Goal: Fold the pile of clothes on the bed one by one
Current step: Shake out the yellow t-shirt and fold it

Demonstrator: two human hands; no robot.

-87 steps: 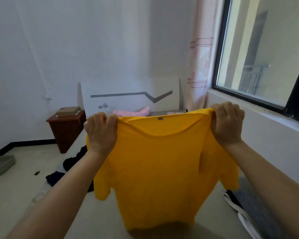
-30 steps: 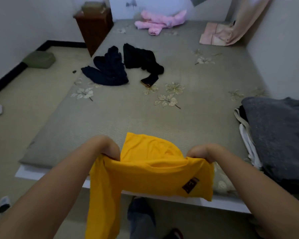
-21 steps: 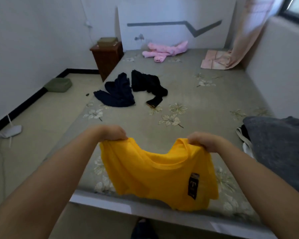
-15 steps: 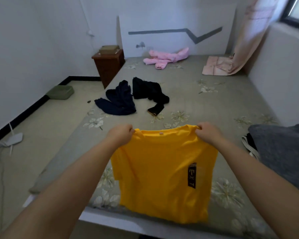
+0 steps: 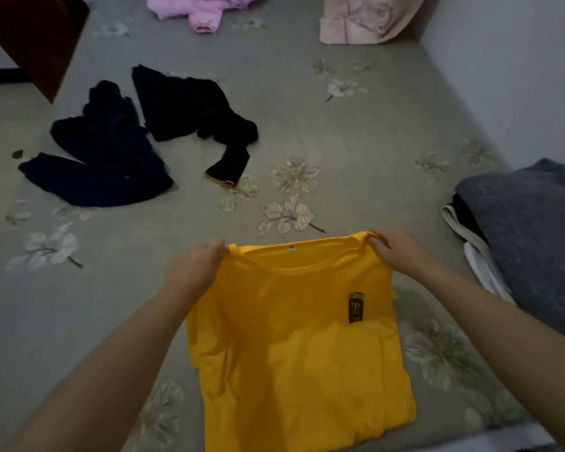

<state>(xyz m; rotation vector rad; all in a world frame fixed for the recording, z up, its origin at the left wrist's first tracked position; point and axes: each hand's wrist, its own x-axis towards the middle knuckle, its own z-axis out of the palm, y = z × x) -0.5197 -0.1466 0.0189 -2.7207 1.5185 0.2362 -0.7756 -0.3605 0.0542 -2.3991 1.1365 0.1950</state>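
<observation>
Head view: both hands, left hand (image 5: 194, 272) and right hand (image 5: 397, 252), pinch the yellow shirt (image 5: 294, 347) shoulders; I'd lay it flat on the bed (image 5: 356, 132), smoothing wrinkles below them

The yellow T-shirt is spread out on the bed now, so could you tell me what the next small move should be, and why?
Probably fold one side inward. The yellow T-shirt lies front-up on the bed, the left hand and right hand each gripping a shoulder by the collar, so it looks ready for a first fold.

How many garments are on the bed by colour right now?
Yellow: 1, the yellow T-shirt
Dark: 2, navy garment, black garment
Pink: 2, pink garment, pale pink cloth
Grey: 1, grey garment; pieces under it uncounted
Total: 6
</observation>
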